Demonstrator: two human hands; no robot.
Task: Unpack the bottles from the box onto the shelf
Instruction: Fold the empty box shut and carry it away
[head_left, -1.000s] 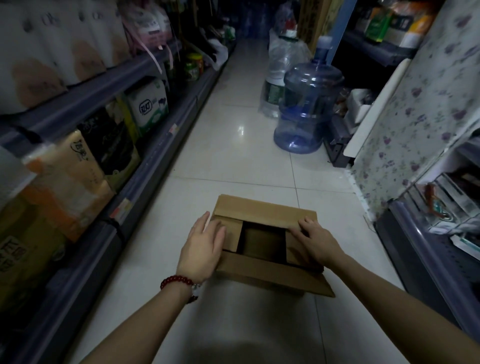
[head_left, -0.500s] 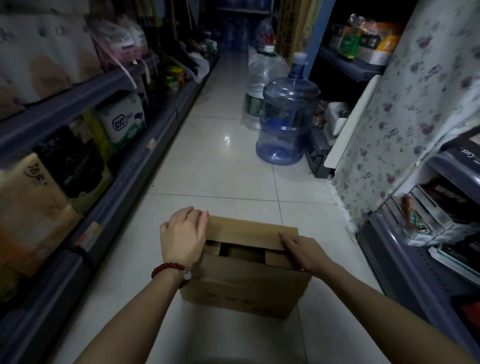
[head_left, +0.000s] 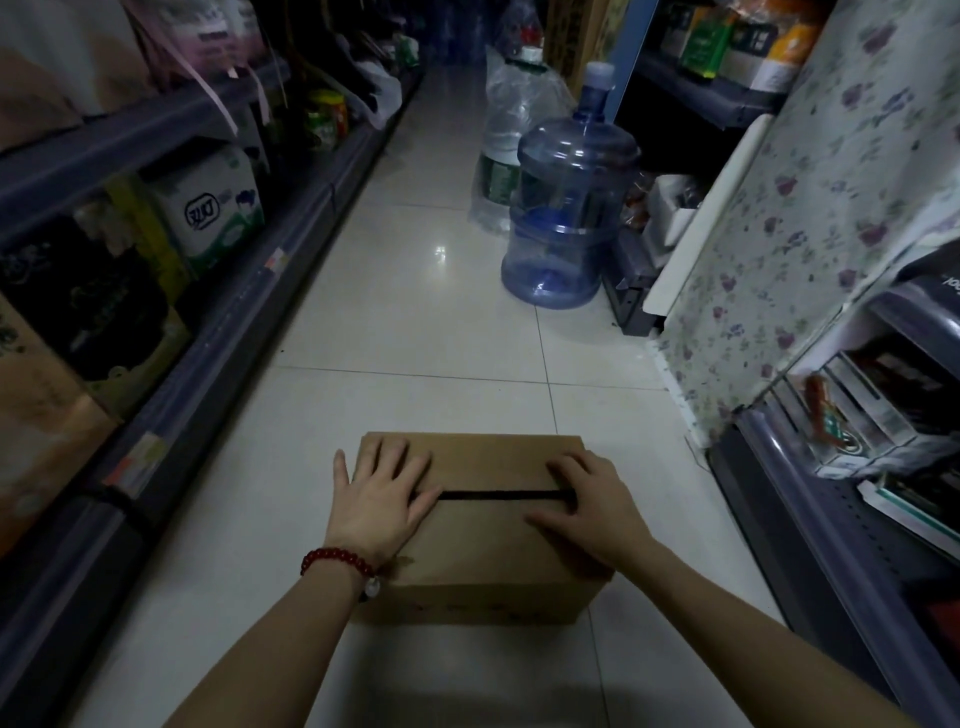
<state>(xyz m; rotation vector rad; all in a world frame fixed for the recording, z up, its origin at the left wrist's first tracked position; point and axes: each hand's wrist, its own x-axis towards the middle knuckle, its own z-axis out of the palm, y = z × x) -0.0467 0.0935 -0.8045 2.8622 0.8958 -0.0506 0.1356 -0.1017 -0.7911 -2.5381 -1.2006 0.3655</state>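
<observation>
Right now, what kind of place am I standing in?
Most likely a small shop aisle or its stockroom. Packaged tissue packs fill long shelving with price tags, a big water jug stands on the tiled floor, and both hands rest on a cardboard box.

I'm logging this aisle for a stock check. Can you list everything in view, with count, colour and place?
cardboard box: 1, brown, on the floor tiles, flaps nearly closed
water jug: 1, blue, on the floor ahead right
bagged bottle: 1, clear with green label, behind the jug
left shelves: grey, holding packaged goods
white pack: 1, on the left shelf
floral cloth: 1, white with purple, hanging right
right shelf: grey, with boxed goods
bead bracelet: 1, red, left wrist
left hand: flat on the box top
right hand: flat on the box top
</observation>
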